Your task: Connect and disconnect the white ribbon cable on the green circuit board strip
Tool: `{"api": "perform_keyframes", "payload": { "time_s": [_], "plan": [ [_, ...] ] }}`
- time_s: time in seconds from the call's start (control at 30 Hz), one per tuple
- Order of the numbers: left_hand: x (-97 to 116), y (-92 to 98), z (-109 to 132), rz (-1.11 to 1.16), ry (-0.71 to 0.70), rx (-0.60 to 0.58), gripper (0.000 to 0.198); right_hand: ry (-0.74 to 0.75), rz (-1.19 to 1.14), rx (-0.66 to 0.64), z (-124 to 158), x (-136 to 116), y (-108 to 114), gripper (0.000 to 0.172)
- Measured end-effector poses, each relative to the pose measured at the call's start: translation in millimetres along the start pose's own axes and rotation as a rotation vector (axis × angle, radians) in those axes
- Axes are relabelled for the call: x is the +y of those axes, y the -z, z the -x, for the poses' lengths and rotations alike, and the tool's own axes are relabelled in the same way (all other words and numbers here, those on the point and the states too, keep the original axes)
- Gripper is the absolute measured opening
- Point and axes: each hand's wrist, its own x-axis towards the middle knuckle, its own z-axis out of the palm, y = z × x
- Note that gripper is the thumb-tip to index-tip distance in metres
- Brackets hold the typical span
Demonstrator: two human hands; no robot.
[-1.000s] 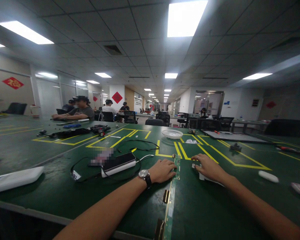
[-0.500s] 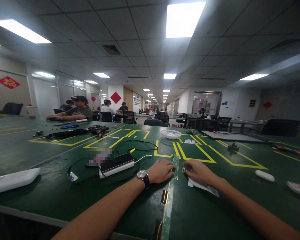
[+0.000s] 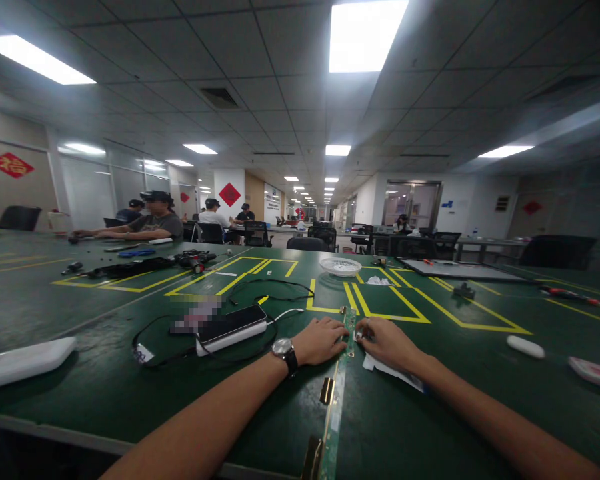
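Observation:
A long, narrow green circuit board (image 3: 351, 341) with gold-brown flex tabs (image 3: 327, 391) runs along the table away from me. At its far part, my left hand (image 3: 321, 340) lies palm down, fingers stretched out and touching the board's left edge; the wrist wears a watch. Close against the right edge is my right hand (image 3: 389, 341), its thumb and fingers pinched on a small whitish piece (image 3: 357, 336), too small to name. A sheet of white paper (image 3: 391, 373) lies partly beneath the right hand and wrist.
Left of the board are a black-topped white device (image 3: 237, 329) and dark cables (image 3: 155, 363). A white plastic basket (image 3: 340, 267) stands farther back. On the right lie a white oval object (image 3: 525, 347) and a red-handled tool (image 3: 570, 295). A co-worker (image 3: 155, 217) sits far left.
My right hand has moved left with the small whitish piece, from beside the board to its right edge. The left hand stays at the board. The whole view has shifted slightly.

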Motion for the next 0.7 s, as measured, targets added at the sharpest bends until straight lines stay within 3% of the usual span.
{"api": "perform_keyframes", "payload": {
  "time_s": [0.5,0.7],
  "plan": [
    [-9,-1.3,-2,0.144,-0.046,-0.066,0.036,0.169,-0.135,0.0,-4,18,-6,0.019],
    [-5,0.4,-1,0.122,-0.046,-0.055,0.036,0.21,-0.111,-0.042,-3,19,6,0.023]
  ]
}}
